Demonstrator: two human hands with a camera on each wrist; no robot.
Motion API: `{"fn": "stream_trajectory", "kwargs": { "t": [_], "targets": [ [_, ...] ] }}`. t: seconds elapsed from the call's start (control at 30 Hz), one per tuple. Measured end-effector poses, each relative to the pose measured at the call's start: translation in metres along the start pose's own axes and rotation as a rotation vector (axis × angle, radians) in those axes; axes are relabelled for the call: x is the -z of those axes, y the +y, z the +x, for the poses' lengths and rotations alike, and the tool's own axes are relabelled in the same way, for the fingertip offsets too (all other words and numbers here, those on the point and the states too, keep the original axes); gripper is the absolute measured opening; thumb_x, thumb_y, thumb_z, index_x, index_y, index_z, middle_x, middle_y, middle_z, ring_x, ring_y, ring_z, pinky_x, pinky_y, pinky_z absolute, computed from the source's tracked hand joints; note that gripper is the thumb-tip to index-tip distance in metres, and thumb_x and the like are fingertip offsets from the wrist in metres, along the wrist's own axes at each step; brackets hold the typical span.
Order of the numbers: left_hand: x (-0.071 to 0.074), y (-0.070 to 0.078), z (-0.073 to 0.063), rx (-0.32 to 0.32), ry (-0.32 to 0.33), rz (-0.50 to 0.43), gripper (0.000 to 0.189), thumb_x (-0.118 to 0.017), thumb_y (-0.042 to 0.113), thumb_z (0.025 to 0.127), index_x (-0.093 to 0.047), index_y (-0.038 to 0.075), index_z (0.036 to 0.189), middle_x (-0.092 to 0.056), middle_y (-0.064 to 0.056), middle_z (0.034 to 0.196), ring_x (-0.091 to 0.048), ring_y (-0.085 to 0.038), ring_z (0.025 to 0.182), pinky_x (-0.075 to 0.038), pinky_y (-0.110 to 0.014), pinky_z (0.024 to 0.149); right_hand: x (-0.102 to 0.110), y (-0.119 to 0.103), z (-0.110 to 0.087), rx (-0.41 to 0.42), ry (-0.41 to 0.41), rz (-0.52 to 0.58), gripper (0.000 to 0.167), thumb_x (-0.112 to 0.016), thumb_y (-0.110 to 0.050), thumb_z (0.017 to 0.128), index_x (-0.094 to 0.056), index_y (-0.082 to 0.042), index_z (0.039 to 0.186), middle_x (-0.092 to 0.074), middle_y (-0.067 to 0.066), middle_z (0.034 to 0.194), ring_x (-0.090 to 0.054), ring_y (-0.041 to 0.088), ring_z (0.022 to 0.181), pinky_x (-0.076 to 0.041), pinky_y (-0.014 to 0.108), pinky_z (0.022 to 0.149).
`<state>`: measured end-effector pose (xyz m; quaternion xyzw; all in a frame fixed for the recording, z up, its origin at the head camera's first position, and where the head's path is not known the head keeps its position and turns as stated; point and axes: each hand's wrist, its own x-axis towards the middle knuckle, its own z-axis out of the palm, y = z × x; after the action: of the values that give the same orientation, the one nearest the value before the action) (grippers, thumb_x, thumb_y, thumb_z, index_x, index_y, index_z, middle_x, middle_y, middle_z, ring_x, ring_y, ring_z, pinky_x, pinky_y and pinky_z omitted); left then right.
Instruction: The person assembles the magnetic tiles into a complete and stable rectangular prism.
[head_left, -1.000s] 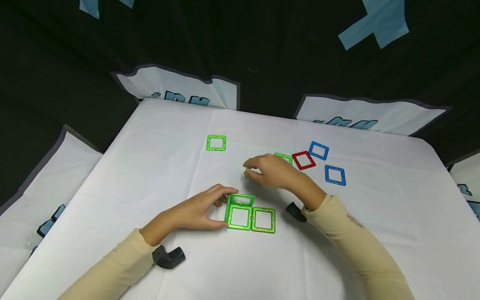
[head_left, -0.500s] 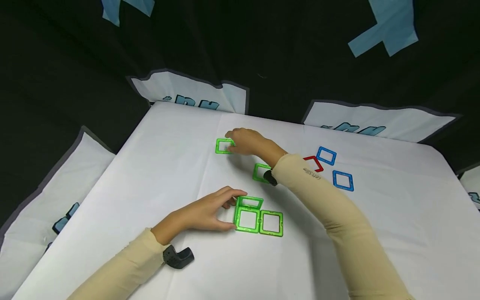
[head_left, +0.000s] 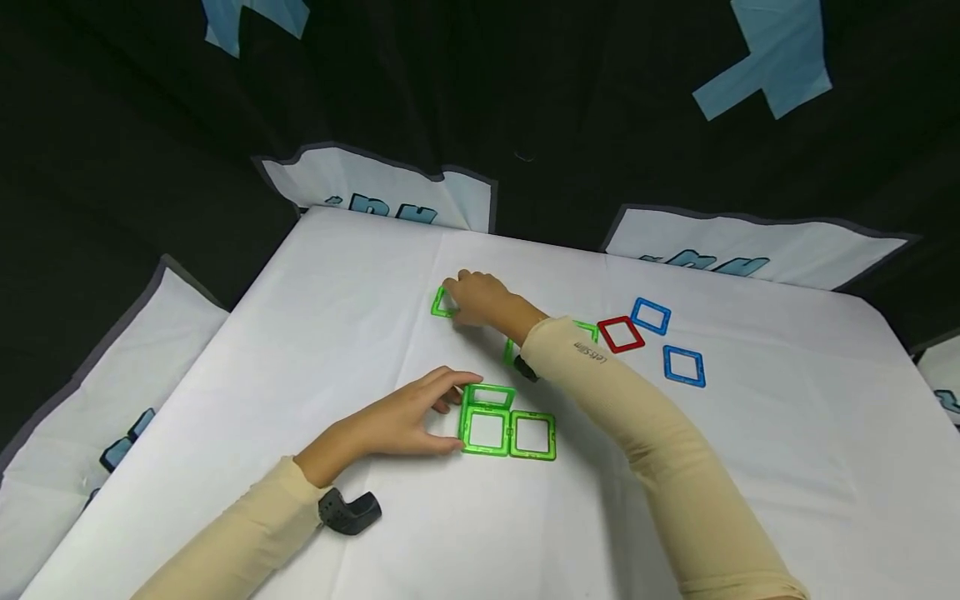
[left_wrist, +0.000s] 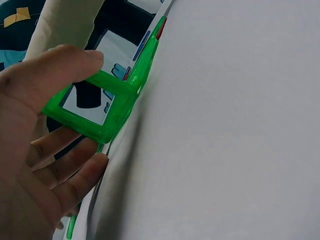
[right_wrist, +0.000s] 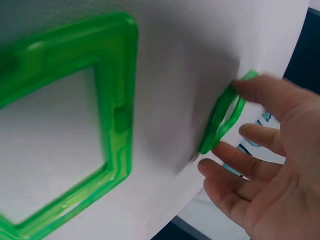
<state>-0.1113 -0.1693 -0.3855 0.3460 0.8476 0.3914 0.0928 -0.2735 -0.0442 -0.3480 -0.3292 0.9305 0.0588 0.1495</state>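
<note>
My left hand holds a small build of green magnetic tiles between thumb and fingers. Two of its square tiles lie flat side by side, and others stand up at the back and left. In the left wrist view, the thumb is on one edge of an upright green tile, the fingers below. Farther back, my right hand grips a loose green square tile and partly covers it. The right wrist view shows that tile tilted, held between the thumb and fingers.
Two more green tiles lie flat behind the build, one partly hidden by the right forearm, the other near a red tile. Two blue tiles lie right of it. A black curtain hangs behind the white-covered table.
My right hand has moved away from the middle green tile to the far left one and now grips it, tilting it. The left hand has stayed at the build.
</note>
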Motion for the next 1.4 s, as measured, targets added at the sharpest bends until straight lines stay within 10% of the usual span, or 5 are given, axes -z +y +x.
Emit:
{"fn": "stream_trajectory", "kwargs": {
  "t": [0.37, 0.7, 1.4],
  "targets": [
    [0.002, -0.006, 0.002, 0.01, 0.026, -0.006, 0.073, -0.073, 0.017, 0.076, -0.033, 0.009, 0.137, -0.045, -0.002, 0.119, -0.051, -0.013, 0.105, -0.05, -0.022, 0.085, 0.011, 0.024, -0.075, 0.083, 0.142, 0.325, 0.069, -0.067, -0.031, 0.081, -0.036, -0.01, 0.139, -0.043, 0.012, 0.127, -0.055, 0.022, 0.098, -0.048, 0.035, 0.086],
    [0.005, -0.012, 0.001, 0.011, 0.042, -0.011, 0.076, -0.074, 0.016, 0.076, -0.032, 0.006, 0.138, -0.047, -0.006, 0.122, -0.053, -0.016, 0.106, -0.049, -0.024, 0.086, -0.006, 0.014, -0.161, 0.237, 0.332, 0.37, 0.066, -0.066, -0.03, 0.08, -0.041, -0.01, 0.137, -0.051, 0.008, 0.118, -0.057, 0.018, 0.093, -0.052, 0.03, 0.078],
    [0.0, -0.016, 0.002, 0.015, 0.045, -0.034, 0.074, -0.074, 0.02, 0.076, -0.034, 0.01, 0.138, -0.048, -0.001, 0.115, -0.054, -0.013, 0.101, -0.049, -0.023, 0.086, -0.033, -0.01, -0.171, 0.312, 0.36, 0.215, 0.06, -0.067, -0.028, 0.077, -0.047, -0.008, 0.13, -0.055, 0.005, 0.11, -0.054, 0.014, 0.086, -0.048, 0.026, 0.074]
  ]
}}
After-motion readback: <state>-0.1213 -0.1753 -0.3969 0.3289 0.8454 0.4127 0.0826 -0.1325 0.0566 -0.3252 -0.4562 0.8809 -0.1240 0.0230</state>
